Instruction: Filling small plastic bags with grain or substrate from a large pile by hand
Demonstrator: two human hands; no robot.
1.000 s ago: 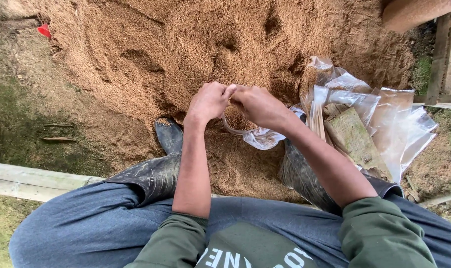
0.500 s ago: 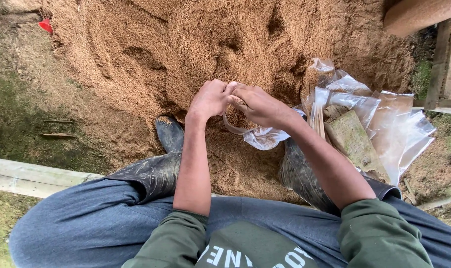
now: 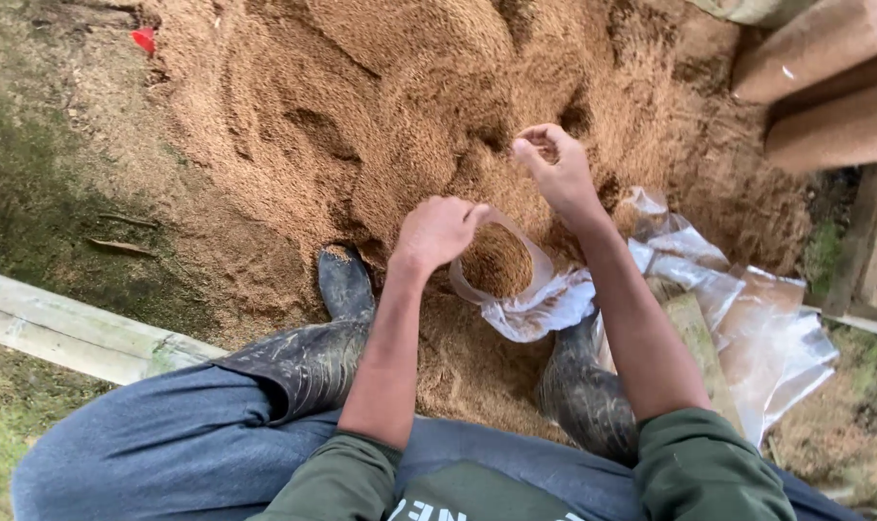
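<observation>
Head view: left hand (image 3: pixel 437 232) grips bag (image 3: pixel 530 299), right hand (image 3: pixel 557 169) raised, cupped.

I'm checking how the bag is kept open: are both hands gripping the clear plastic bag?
No: only the left hand grips the clear plastic bag; the right hand is raised above it, apart.

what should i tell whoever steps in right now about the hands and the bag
Left hand: grips the rim of the clear plastic bag, holding its mouth open.
Right hand: raised above the sawdust pile, fingers curled, apart from the bag.
Bag: sits between the black rubber boots, partly filled with sawdust.
More clear bags lie to the right, flat.
Done: some sawdust is in the bag. Left: the bag is not full and not closed.
</observation>
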